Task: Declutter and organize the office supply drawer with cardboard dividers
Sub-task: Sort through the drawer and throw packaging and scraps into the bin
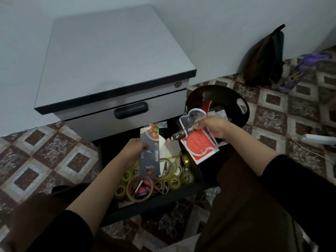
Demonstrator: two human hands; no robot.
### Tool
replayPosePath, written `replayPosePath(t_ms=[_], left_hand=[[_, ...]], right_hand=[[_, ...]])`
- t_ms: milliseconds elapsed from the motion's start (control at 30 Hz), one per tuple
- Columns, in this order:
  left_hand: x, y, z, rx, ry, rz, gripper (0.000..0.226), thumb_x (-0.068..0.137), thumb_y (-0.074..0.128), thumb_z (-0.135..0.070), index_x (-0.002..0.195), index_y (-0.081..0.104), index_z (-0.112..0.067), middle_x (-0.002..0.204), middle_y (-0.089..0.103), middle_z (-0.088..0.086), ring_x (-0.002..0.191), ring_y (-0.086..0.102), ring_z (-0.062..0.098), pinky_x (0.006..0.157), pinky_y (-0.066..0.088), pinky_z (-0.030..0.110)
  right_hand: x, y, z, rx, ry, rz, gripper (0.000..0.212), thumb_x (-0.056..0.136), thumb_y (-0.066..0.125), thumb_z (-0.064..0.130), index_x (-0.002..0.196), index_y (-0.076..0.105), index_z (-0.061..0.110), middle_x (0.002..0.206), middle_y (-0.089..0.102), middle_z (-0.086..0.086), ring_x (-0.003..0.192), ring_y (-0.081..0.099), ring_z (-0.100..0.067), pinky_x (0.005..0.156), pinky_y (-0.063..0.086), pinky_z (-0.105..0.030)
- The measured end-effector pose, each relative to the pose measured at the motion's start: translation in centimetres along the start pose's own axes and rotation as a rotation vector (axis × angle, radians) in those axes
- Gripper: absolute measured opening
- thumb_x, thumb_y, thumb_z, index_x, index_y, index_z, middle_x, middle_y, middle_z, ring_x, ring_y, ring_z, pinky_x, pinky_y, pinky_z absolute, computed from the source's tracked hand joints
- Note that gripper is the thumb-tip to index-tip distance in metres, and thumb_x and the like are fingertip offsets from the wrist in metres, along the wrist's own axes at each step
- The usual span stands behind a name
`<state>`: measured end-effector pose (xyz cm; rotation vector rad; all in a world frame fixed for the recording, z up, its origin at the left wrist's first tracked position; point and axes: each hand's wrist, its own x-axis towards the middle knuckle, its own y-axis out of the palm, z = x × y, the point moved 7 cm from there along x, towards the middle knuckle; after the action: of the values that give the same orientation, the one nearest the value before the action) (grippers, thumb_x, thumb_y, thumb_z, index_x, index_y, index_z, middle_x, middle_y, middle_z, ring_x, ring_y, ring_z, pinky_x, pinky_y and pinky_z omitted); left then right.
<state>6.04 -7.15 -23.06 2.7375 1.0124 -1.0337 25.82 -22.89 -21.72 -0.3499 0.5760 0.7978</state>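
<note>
Your left hand point(135, 150) pinches a grey card pack point(150, 151) printed "SPOON" and "2PCS", thumb on its left edge, held upright over the open drawer point(160, 197). Your right hand point(214, 129) is curled round a red-and-clear blister pack point(199, 144) with a black strip reading "apler", held above the drawer's right rear corner and tilted. The two packs are near each other, not touching.

The drawer is the bottom one of the grey cabinet point(112, 57), pulled out toward you between your knees. Inside it is a jumble, mostly yellowish tape rolls point(140, 188) of mixed sizes crowding the front half, with white folded paper point(171, 148) behind them. The small items among the rolls are too blurred to name. The upper drawer is closed, black handle point(131, 110) facing you.

A black bin point(234, 99) sits on the tiled floor point(45, 157) just right of the cabinet, behind your right hand. A dark backpack point(265, 57) leans on the wall, a purple umbrella point(300, 71) beside it. A white power strip point(318, 139) lies at the far right.
</note>
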Motion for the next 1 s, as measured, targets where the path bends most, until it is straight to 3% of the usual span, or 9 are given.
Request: replayPosePath(t_ms=[200, 367, 467, 600, 733, 800, 900, 933, 1000], left_hand=[[0.9, 6.1, -4.9, 0.004, 0.074, 0.109, 0.022, 0.09, 0.04, 0.01, 0.087, 0.057, -0.004, 0.085, 0.061, 0.012, 0.072, 0.057, 0.02, 0.062, 0.048, 0.027], [3.1, 10.6, -7.2, 0.054, 0.048, 0.12, 0.016, 0.091, 0.047, 0.001, 0.079, 0.055, -0.006, 0.077, 0.061, 0.012, 0.066, 0.057, 0.022, 0.063, 0.046, 0.029], [4.2, 12.8, -8.6, 0.077, 0.067, 0.097, 0.009, 0.091, 0.05, 0.0, 0.085, 0.055, -0.003, 0.078, 0.06, 0.009, 0.063, 0.055, 0.018, 0.057, 0.044, 0.026], [6.5, 15.4, -9.3, 0.082, 0.051, 0.093, 0.006, 0.091, 0.052, 0.001, 0.089, 0.056, -0.003, 0.095, 0.06, 0.015, 0.07, 0.057, 0.017, 0.058, 0.046, 0.026], [8.5, 17.6, -9.8, 0.071, 0.013, 0.11, 0.006, 0.09, 0.053, 0.002, 0.087, 0.056, -0.002, 0.102, 0.061, 0.021, 0.074, 0.061, 0.02, 0.064, 0.051, 0.029], [9.6, 18.4, -10.2, 0.037, -0.031, 0.097, 0.009, 0.09, 0.054, 0.002, 0.083, 0.053, -0.003, 0.099, 0.06, 0.018, 0.069, 0.059, 0.018, 0.069, 0.053, 0.032], [11.1, 19.2, -11.3, 0.023, -0.03, 0.084, 0.008, 0.091, 0.052, 0.002, 0.085, 0.053, -0.004, 0.099, 0.058, 0.015, 0.075, 0.059, 0.019, 0.078, 0.049, 0.032], [11.5, 19.4, -11.5, 0.036, -0.018, 0.09, 0.005, 0.091, 0.053, 0.001, 0.09, 0.055, -0.003, 0.101, 0.058, 0.015, 0.077, 0.059, 0.02, 0.079, 0.049, 0.031], [12.2, 19.9, -11.7, 0.086, 0.0, 0.119, 0.019, 0.091, 0.056, -0.004, 0.109, 0.055, -0.001, 0.109, 0.06, 0.014, 0.084, 0.061, 0.021, 0.082, 0.049, 0.031]], right_hand=[[-0.1, -7.8, 2.3, 0.05, -0.05, -0.212, 0.024, 0.085, 0.056, -0.009, 0.074, 0.06, 0.012, 0.083, 0.06, -0.008, 0.096, 0.057, -0.029, 0.094, 0.048, -0.044], [0.3, -13.9, 3.3, 0.137, -0.114, -0.441, 0.02, 0.086, 0.051, -0.007, 0.079, 0.058, 0.01, 0.083, 0.058, -0.008, 0.079, 0.058, -0.022, 0.078, 0.051, -0.039], [0.8, -18.2, 3.4, 0.181, -0.163, -0.602, 0.013, 0.083, 0.055, 0.006, 0.091, 0.061, 0.014, 0.097, 0.064, -0.014, 0.092, 0.064, -0.032, 0.086, 0.054, -0.046], [1.3, -21.1, 2.6, 0.255, -0.132, -0.645, 0.026, 0.078, 0.056, -0.006, 0.078, 0.054, 0.02, 0.085, 0.06, -0.008, 0.093, 0.063, -0.034, 0.085, 0.053, -0.051], [2.6, -21.9, 1.3, 0.246, -0.095, -0.641, 0.025, 0.078, 0.061, -0.005, 0.095, 0.058, 0.012, 0.092, 0.062, -0.011, 0.091, 0.063, -0.033, 0.082, 0.055, -0.046], [3.4, -21.7, 0.5, 0.266, -0.073, -0.627, 0.031, 0.079, 0.061, -0.006, 0.104, 0.056, 0.011, 0.086, 0.061, -0.009, 0.081, 0.063, -0.029, 0.071, 0.056, -0.039], [5.0, -21.4, 0.2, 0.245, -0.074, -0.59, 0.027, 0.079, 0.06, -0.007, 0.097, 0.055, 0.012, 0.084, 0.059, -0.009, 0.077, 0.06, -0.027, 0.068, 0.054, -0.036], [5.7, -21.3, 0.2, 0.246, -0.084, -0.58, 0.025, 0.078, 0.061, -0.008, 0.093, 0.056, 0.012, 0.089, 0.06, -0.011, 0.079, 0.061, -0.028, 0.072, 0.055, -0.039], [6.6, -20.9, 0.6, 0.258, -0.112, -0.558, 0.026, 0.077, 0.063, -0.008, 0.084, 0.057, 0.016, 0.098, 0.061, -0.014, 0.083, 0.063, -0.03, 0.077, 0.056, -0.042]])
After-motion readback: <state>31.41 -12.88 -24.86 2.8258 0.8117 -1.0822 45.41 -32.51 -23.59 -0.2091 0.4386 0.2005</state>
